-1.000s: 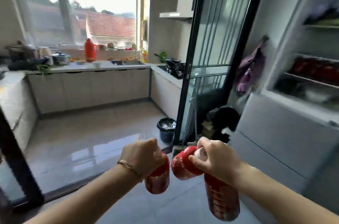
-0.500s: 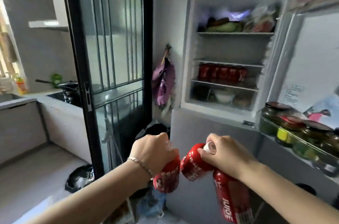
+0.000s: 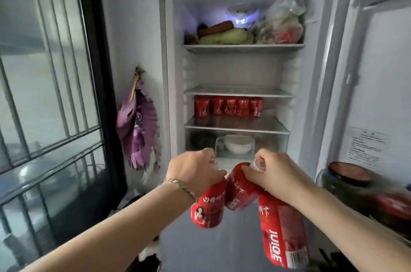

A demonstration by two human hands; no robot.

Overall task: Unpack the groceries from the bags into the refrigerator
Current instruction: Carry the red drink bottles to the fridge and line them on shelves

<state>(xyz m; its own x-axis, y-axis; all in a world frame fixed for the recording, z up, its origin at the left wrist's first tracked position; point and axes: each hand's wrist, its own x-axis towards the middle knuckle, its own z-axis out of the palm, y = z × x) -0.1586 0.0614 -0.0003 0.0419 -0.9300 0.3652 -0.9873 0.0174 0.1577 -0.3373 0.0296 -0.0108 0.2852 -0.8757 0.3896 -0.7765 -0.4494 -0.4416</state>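
The refrigerator [image 3: 169, 71] stands open straight ahead. My left hand [image 3: 195, 169] grips one red juice bottle [image 3: 208, 209] by its top. Two red juice bottles hang from my right hand [image 3: 275, 173], one tilted left [image 3: 239, 191] and one hanging down [image 3: 282, 234], held by their white caps. Both hands hover in front of the fridge's lower part, below the shelves. A row of several red juice bottles [image 3: 228, 106] stands on the third shelf [image 3: 235, 123]. The shelf above it [image 3: 238, 91] is bare.
Vegetables [image 3: 224, 35] and a filled plastic bag [image 3: 282, 24] lie on the top shelf. A white bowl [image 3: 239, 143] sits in the bottom drawer. The open fridge door [image 3: 378, 84] at right carries jars [image 3: 349, 182]. A purple cloth [image 3: 136, 124] hangs on the wall; a glass door [image 3: 55, 93] stands left.
My view has swung right from the kitchen to face the open refrigerator, and I have come closer to it. Both hands keep the same hold on the bottles.
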